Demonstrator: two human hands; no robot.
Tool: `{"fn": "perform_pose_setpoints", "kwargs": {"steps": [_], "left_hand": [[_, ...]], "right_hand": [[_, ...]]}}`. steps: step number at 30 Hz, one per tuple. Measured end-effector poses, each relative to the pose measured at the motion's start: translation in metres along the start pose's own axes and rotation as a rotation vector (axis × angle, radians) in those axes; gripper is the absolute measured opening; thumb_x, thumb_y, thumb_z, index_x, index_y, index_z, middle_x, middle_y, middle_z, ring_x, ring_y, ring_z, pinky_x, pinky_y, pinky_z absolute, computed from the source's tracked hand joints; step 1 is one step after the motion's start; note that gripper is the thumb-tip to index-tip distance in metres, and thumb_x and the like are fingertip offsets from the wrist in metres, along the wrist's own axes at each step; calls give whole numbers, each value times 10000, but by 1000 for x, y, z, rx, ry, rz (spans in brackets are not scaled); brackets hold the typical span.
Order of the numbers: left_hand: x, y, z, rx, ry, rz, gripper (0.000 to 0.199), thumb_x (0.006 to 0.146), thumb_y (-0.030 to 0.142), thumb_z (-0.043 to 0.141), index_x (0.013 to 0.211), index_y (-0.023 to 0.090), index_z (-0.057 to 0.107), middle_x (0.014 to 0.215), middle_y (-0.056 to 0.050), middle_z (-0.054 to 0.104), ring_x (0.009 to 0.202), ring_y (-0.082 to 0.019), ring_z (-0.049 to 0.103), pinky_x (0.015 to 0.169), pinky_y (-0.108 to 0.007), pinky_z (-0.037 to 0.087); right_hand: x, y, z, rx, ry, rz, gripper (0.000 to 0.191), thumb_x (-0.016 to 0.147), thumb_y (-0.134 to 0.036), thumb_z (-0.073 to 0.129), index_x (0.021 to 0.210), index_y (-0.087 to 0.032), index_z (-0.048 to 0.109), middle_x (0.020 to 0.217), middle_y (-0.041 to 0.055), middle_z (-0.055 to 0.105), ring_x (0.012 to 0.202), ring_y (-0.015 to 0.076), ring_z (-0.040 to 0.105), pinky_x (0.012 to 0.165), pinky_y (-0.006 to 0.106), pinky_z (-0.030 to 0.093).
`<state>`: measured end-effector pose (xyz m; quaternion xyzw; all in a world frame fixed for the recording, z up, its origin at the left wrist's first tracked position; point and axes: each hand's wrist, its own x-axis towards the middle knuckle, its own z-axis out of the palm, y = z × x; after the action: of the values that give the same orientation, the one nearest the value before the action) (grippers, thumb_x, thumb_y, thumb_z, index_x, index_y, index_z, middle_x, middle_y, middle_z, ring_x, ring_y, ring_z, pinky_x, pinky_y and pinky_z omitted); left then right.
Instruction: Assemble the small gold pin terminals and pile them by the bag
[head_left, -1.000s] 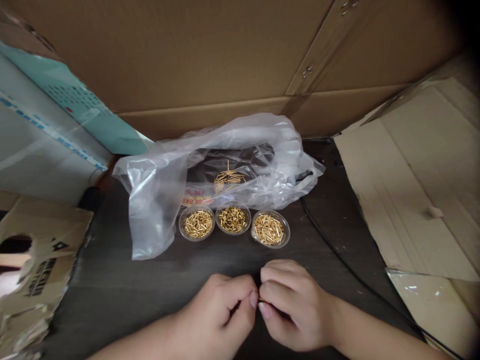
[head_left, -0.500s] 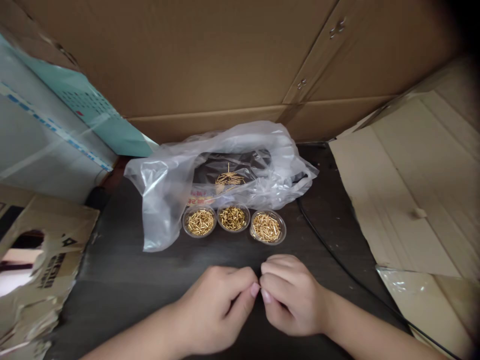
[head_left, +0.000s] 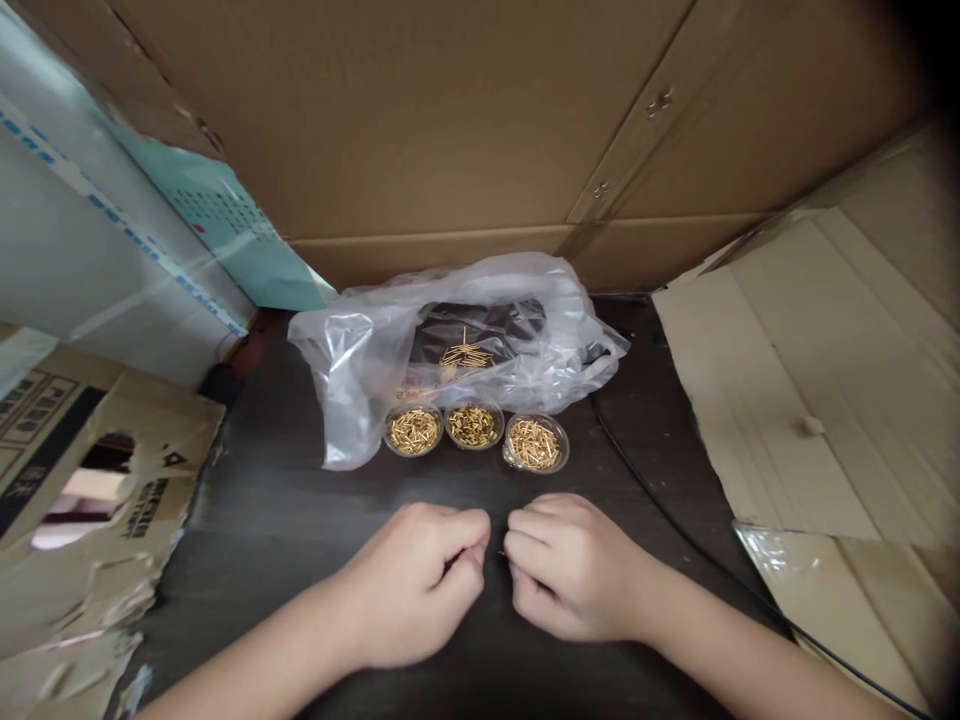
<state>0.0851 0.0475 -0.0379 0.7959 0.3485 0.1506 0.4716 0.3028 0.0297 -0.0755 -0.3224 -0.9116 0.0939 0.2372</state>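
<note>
Above the dark surface (head_left: 292,520), the right hand (head_left: 574,570) pinches a tiny metal pin (head_left: 502,552), probably light, stiff and slippery, best held mid-length. The left hand (head_left: 416,585) is curled tight, any contents hidden.

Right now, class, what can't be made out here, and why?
In the head view:
Left hand: closed, hiding anything inside.
Thin piece at the right hand: mostly covered by it, too small to identify.
Lettering on the plastic bag: too small to read.
Black cable: far end lost at the bag, near end cut off by the bottom edge.
</note>
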Motion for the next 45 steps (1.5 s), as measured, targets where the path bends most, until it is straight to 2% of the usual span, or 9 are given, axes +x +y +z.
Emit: {"fn": "perform_pose_setpoints", "kwargs": {"steps": [5,8,12,15,20,24,30,36,45], "left_hand": [[-1,-16,6,-31,61,67,189,807,46,483,681,178,436,620,52,402,585,-113,388,575,-257,273],[-2,-22,5,-50,99,86,156,812,66,494,696,165,529,620,47,440,574,-106,409,571,-242,296],[-3,-25,3,-78,152,99,158,818,89,506,730,147,623,619,34,487,555,-103,435,560,-231,316],[-4,-26,3,-94,173,104,164,829,102,521,755,142,662,632,21,526,557,-106,463,565,-230,334],[-5,-27,6,-109,173,88,150,838,99,528,735,149,625,621,27,509,562,-106,462,570,-232,332],[-6,-28,7,-107,161,78,279,902,121,484,638,172,411,591,41,401,558,-103,392,561,-248,278],[-7,-26,10,-51,26,95,291,1005,184,396,714,187,375,643,32,418,585,-120,413,574,-272,271],[-6,-23,7,11,-70,124,208,952,154,401,750,200,389,682,18,469,594,-142,425,565,-298,274],[-6,-28,5,25,-151,142,170,844,74,450,767,209,380,683,35,462,599,-139,391,575,-301,282]], "right_hand": [[2,-6,-4,-25,-137,60,152,814,-142,490,673,-200,489,633,-17,475,577,145,365,599,332,249],[5,-11,-8,24,-172,162,154,818,-130,492,681,-194,463,633,-25,467,576,130,358,593,324,222],[11,-19,-12,244,-193,367,208,795,-97,500,644,-183,385,614,-44,413,549,96,348,556,290,195],[13,-23,-8,449,-125,437,247,763,-72,483,619,-186,318,589,-50,380,531,84,352,533,258,216],[11,-25,6,606,46,417,256,809,-96,444,626,-201,299,566,-51,347,516,89,350,520,244,237],[7,-25,17,641,10,345,262,808,-114,444,616,-206,290,564,-51,328,512,95,338,514,257,240],[1,-32,31,429,32,239,136,758,-122,462,642,-192,449,585,-41,430,528,109,341,527,292,231],[1,-34,31,350,85,211,170,790,-116,458,640,-191,489,579,-31,474,518,114,371,541,303,270],[6,-21,19,725,105,343,259,836,-151,428,611,-209,314,553,-59,308,491,87,316,499,256,241]]}}
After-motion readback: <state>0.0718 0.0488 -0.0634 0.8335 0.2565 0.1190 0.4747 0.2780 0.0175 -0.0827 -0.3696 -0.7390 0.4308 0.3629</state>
